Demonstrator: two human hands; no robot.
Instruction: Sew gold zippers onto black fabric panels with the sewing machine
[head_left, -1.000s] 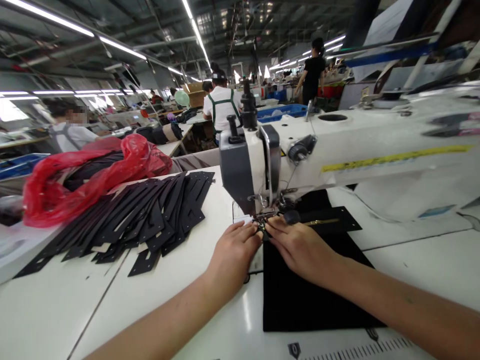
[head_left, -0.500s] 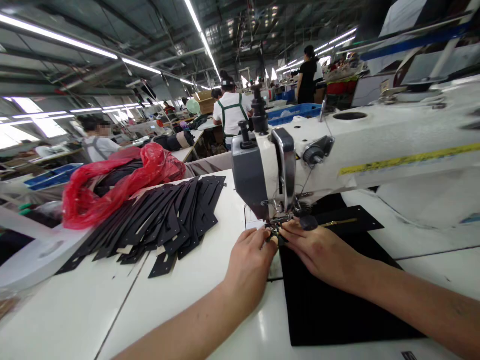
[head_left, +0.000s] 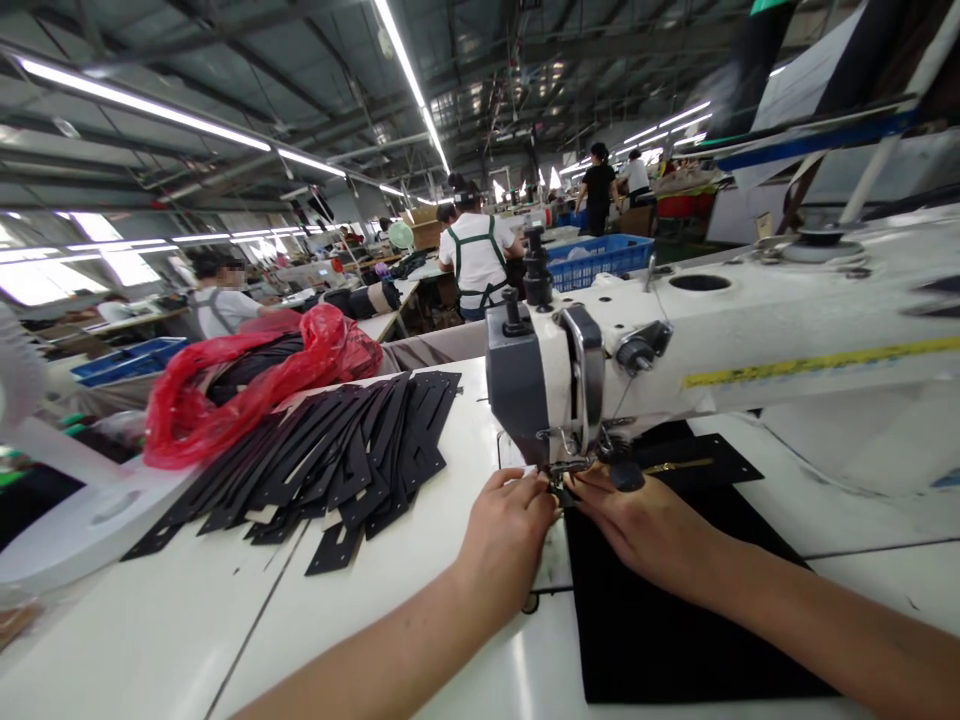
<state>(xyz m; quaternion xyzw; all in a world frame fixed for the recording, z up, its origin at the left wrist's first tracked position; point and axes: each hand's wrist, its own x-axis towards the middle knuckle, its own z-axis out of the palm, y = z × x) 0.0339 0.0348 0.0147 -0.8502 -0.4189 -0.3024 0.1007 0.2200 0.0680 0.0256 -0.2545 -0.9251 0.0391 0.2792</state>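
A white and grey sewing machine [head_left: 517, 375] has its presser foot down low between my two hands. My left hand [head_left: 506, 535] is closed just left of the foot, its fingertips pinched; what they hold is hidden. From the other side my right hand [head_left: 649, 525] reaches in, fingers pressed together at the left edge of a black fabric panel [head_left: 675, 630]. This panel lies flat beneath my right hand and forearm. Across its far part rests a black strip [head_left: 731, 458] bearing a narrow gold-coloured piece [head_left: 679, 466].
Several black strips with small holes [head_left: 337, 455] lie fanned out on the white table [head_left: 382, 630] at left. Behind them is a red plastic bag [head_left: 180, 415] with dark pieces inside. A white round-based stand [head_left: 90, 520] is far left. People work beyond, near a blue crate [head_left: 600, 260].
The camera view has shifted, so the scene sits a little lower and further right. Both hands stay at the presser foot; the left fingers look more curled in.
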